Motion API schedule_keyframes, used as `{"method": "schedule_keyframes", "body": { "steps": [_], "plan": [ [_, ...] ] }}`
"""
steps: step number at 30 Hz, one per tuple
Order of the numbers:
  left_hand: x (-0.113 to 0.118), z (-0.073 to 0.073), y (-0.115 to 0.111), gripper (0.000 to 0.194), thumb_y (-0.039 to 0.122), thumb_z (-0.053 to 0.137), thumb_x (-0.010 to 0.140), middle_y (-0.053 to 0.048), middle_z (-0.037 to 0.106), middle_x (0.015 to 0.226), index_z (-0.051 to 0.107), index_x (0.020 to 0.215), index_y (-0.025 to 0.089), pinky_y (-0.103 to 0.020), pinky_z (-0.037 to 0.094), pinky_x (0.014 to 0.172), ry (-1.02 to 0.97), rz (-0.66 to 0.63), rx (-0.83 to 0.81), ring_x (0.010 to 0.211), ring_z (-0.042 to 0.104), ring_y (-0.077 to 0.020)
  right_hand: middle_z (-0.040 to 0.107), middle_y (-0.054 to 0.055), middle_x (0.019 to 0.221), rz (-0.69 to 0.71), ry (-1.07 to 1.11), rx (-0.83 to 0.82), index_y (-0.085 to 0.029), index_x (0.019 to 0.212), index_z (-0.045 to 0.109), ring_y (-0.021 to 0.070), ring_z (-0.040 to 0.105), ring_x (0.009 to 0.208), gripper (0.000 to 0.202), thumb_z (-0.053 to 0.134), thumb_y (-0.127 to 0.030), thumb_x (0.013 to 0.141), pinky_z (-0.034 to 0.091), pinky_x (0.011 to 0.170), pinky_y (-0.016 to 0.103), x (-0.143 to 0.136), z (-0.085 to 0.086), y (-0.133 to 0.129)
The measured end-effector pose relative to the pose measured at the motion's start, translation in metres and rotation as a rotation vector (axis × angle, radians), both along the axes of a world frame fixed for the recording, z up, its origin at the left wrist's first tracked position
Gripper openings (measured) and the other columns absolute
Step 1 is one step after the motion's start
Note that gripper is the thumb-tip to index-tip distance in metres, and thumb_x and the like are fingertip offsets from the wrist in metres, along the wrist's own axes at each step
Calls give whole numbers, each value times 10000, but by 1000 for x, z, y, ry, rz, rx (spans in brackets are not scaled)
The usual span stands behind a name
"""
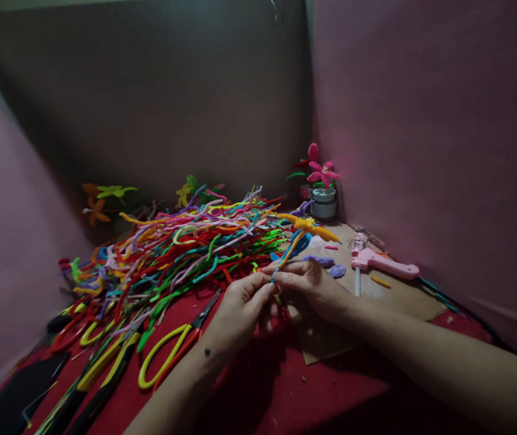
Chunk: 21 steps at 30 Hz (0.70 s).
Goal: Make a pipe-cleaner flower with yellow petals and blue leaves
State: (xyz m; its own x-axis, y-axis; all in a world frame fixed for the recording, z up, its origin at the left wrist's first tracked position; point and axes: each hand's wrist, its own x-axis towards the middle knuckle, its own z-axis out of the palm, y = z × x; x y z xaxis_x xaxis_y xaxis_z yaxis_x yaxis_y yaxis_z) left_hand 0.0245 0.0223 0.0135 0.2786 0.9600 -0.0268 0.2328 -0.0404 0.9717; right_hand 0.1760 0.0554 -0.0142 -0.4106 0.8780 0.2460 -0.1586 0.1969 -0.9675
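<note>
Both hands meet over the red cloth, fingertips pinched round the stem of a pipe-cleaner flower (pixel 306 226). Its orange-yellow petals point up and away from me, and a blue loop (pixel 301 243) sits beside the stem. My left hand (pixel 246 297) is closed on the lower stem. Right against it, my right hand (pixel 306 285) is closed on the same stem a little higher; the fingers hide much of the grip. Just left of my left hand lie scissors (pixel 165 356) with yellow and red handles.
A large heap of coloured pipe cleaners (pixel 195 241) spreads at the left. On a cardboard sheet (pixel 388 305) at the right lie a pink glue gun (pixel 383 263) and purple petals (pixel 337 271). A small pot (pixel 324 204) holds a pink flower. Pliers (pixel 111 362) lie front left.
</note>
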Motion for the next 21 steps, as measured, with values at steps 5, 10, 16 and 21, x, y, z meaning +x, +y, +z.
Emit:
{"method": "schedule_keyframes", "body": {
  "steps": [5,10,16,21],
  "plan": [
    [-4,8,-1,169,255,620,720,35,546,580,571,825,133,-218,430,447,-75,-151,-56,433,518,-93,662,30,741,-30,29,-77,-170,877,716,156,587,685,266,603,-378,756,431,652,286,1,-1,1],
    [-1,4,-1,191,241,613,720,24,569,585,588,869,124,-211,432,455,-18,-28,22,468,518,-95,587,-8,594,-73,24,-149,-163,889,705,98,488,500,292,626,-395,730,360,507,242,1,-3,3],
    [-1,-1,1,241,344,572,757,-8,592,627,583,817,112,-209,421,411,-23,94,25,467,546,-106,631,21,682,-66,-10,-71,-172,823,706,148,560,636,254,600,-394,758,425,641,297,1,-2,2],
    [-3,-1,3,204,315,559,757,-1,572,568,541,694,122,-206,420,401,-59,86,-13,444,534,-102,669,17,781,-52,6,64,-226,836,722,185,591,784,192,587,-349,777,428,790,343,-1,-3,2]
  ]
}}
